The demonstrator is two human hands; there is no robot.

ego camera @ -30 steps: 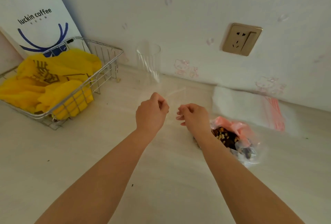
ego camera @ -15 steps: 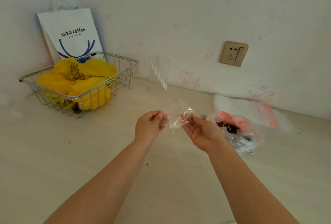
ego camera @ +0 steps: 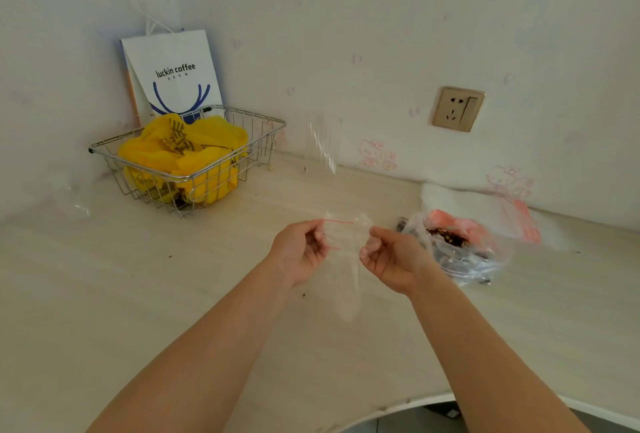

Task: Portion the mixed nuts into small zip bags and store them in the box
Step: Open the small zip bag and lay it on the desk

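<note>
**First bag being opened, no nuts portioned yet**

Above the middle of the surface (ego camera: 104, 294), both hands hold one small clear zip bag (ego camera: 341, 237) by its mouth, where a thin red seal line shows. The left hand (ego camera: 299, 252) pinches the left end of the mouth with its fingers (ego camera: 320, 230) closed narrow on the plastic; the right hand (ego camera: 391, 259) pinches the right end the same way. The bag hangs slack below the hands and looks empty, though the clear plastic makes that hard to be sure of.

Just to the right of the right hand, toward the back edge, lies the open bag of mixed nuts (ego camera: 453, 245), dark nuts showing inside loose clear and pink plastic. Behind it, against the wall, lies a flat stack of spare zip bags (ego camera: 485, 204) with red strips. A clear container (ego camera: 323, 142) stands at the back edge near the middle; it may be the box for storage, but I cannot tell. In the back left corner a wire basket (ego camera: 270, 128) holds yellow bags (ego camera: 183, 152), with a white paper bag (ego camera: 173, 69) upright behind it.

As a judgement, the task is at its very start: the mouth of one bag is being pulled apart. No filled bag is visible anywhere. Filling, sealing, repeating and storing all remain.
</note>
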